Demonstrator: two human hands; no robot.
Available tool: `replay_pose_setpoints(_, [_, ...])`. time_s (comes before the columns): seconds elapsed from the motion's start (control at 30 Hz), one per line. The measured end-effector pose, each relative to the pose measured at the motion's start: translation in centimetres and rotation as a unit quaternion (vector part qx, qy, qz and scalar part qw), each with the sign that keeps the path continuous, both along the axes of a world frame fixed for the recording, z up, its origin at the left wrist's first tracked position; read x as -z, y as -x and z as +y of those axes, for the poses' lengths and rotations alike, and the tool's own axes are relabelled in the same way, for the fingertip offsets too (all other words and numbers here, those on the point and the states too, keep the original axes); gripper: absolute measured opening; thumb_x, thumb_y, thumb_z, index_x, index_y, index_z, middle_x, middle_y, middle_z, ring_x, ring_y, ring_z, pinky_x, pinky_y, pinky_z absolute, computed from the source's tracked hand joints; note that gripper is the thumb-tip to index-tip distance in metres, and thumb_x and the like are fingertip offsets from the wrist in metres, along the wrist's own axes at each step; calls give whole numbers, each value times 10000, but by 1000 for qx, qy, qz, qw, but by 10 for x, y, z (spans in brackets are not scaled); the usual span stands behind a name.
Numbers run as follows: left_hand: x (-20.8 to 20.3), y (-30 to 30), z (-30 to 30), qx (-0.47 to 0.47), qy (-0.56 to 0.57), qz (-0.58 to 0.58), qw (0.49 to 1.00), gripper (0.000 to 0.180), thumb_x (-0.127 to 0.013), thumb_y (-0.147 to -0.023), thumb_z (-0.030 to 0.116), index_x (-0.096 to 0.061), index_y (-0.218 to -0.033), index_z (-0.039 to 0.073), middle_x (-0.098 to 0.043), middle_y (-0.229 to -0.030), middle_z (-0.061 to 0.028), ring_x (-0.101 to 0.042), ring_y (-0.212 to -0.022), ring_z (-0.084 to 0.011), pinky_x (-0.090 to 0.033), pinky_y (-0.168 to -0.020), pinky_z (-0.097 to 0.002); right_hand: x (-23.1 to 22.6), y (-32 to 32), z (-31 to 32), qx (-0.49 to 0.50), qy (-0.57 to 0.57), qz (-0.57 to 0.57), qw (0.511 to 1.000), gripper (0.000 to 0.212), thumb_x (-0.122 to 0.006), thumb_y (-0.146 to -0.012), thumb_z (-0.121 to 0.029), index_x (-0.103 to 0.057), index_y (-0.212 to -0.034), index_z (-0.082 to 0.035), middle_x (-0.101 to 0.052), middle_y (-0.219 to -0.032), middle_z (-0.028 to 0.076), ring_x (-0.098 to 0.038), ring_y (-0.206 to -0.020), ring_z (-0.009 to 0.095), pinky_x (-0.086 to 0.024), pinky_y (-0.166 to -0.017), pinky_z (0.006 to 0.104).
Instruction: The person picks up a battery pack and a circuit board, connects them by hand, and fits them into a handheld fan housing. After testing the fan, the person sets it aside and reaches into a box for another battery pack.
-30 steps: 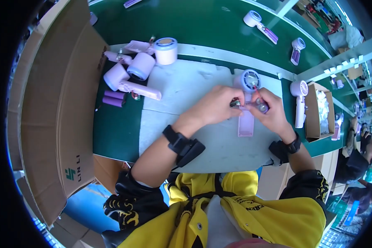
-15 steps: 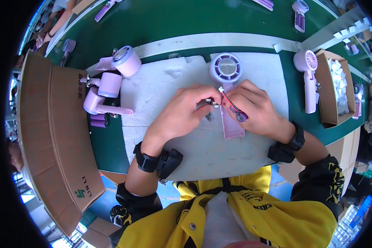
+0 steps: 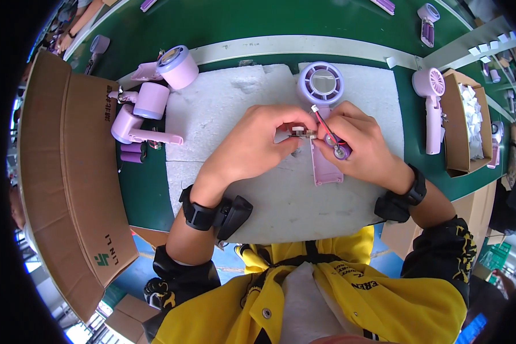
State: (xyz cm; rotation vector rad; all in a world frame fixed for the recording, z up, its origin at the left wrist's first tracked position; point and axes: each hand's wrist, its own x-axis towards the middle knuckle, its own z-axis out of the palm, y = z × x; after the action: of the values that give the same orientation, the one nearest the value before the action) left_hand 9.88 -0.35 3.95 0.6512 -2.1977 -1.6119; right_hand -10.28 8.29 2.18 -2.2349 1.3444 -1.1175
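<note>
A pink and lilac handheld fan lies on a white foam sheet, and its opened handle shell runs toward me beneath my hands. Between thumb and fingers, my left hand pinches a small circuit board. My right hand grips a purple battery pack, with red and black wires rising to a white connector. The fingertips of both hands nearly meet at the board's right end. Whether the right fingers touch the board too, I cannot tell.
Pink fan parts lie left of the foam, beside purple battery cells. A tall cardboard box stands at far left. To the right are another fan and a carton of small white pieces. A pale rail crosses behind.
The battery pack has turned in my right hand, bringing its cell ends into fuller view. The circuit board shows more plainly between my left fingers. The whole view has shifted slightly.
</note>
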Motion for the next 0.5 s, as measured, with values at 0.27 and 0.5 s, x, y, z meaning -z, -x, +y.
replay_pose_setpoints(0.27, [-2,1,3,-19,94,-15,995,266,-625,-766,-96,-678,-987,42,-657,-920,-114,-644,-811,-285,-519,-743,-341,-4,6,3,-28,5,22,999,276,-808,-659,-55,-627,-865,-24,-642,-832,98,-597,-766,270,-509,-658,350])
replay_pose_setpoints(0.5, [-5,6,9,-2,95,18,995,220,-648,-763,-69,-671,-956,32,-652,-920,-104,-645,-780,-259,-530,-708,-332,-5,7,3,-50,-1,-25,998,297,-818,-690,-129,-644,-901,-14,-630,-844,114,-593,-762,270,-502,-648,343])
